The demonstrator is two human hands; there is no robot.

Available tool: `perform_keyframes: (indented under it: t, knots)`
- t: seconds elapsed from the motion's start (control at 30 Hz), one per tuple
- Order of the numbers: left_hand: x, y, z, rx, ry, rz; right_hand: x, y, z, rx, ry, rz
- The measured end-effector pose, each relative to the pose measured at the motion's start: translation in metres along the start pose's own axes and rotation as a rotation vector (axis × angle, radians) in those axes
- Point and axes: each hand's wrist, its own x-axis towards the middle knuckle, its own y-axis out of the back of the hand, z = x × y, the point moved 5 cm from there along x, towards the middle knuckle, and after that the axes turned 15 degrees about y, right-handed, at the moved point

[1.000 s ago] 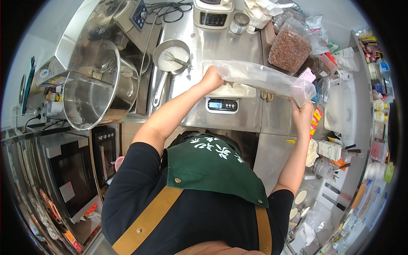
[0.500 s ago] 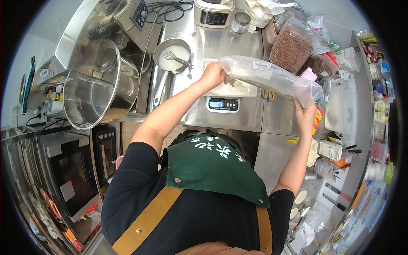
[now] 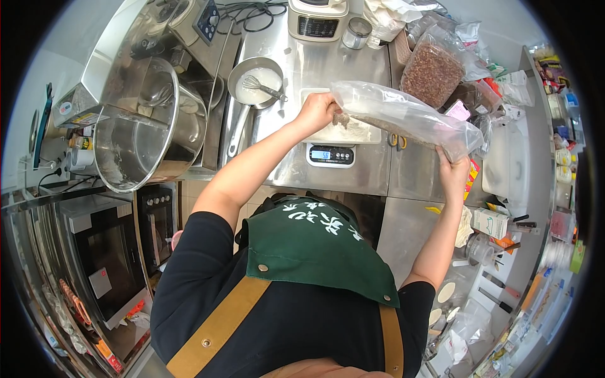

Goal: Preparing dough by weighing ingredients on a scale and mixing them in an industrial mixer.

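A long clear plastic bag [image 3: 409, 110] is stretched slantwise over the steel counter, with brownish powder along its lower side. My left hand [image 3: 317, 114] is closed on the bag's left end, at its mouth. Its other end is gripped by my right hand [image 3: 454, 175], lower and to the right. Below the mouth, a shallow white tray [image 3: 373, 136] holds white powder [image 3: 353, 130] with a greyish-brown heap [image 3: 341, 120] beside my left fingers. Tray and powder rest on a digital kitchen scale [image 3: 329, 155] with a lit display. The bag hides part of the tray.
Left of the tray stands a saucepan [image 3: 238, 120] with white liquid and a whisk [image 3: 268, 90]. A large steel mixing bowl [image 3: 165, 151] is further left. Orange-handled scissors [image 3: 397, 141] lie right of the tray. A bag of reddish-brown bits [image 3: 432, 72] stands at the back right.
Both hands and the bag have shifted slightly to the right. The digits on the scale's display have changed.
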Motion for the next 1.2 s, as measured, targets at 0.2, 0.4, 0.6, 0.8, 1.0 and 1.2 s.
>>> perform_keyframes:
  t: [0.2,0.4,0.6,0.8,1.0,1.2]
  knots:
    - [0.001,-0.005,-0.009,-0.013,-0.073,0.03,0.001,0.0,-0.013,0.021,-0.001,0.018]
    - [0.008,-0.017,-0.033,0.006,-0.009,0.107,0.008,0.001,-0.031,0.018,0.095,0.049]
    - [0.01,-0.011,-0.028,0.02,-0.068,0.245,0.011,0.0,-0.034,0.016,0.115,0.054]
    - [0.011,-0.011,-0.026,0.009,-0.034,0.16,0.012,-0.001,-0.036,0.023,0.1,0.046]
    - [0.012,-0.012,-0.029,-0.013,-0.07,0.163,0.011,-0.001,-0.035,0.015,0.096,0.036]
    - [0.01,-0.01,-0.024,0.067,-0.128,0.151,0.005,-0.002,-0.023,0.045,0.04,0.066]
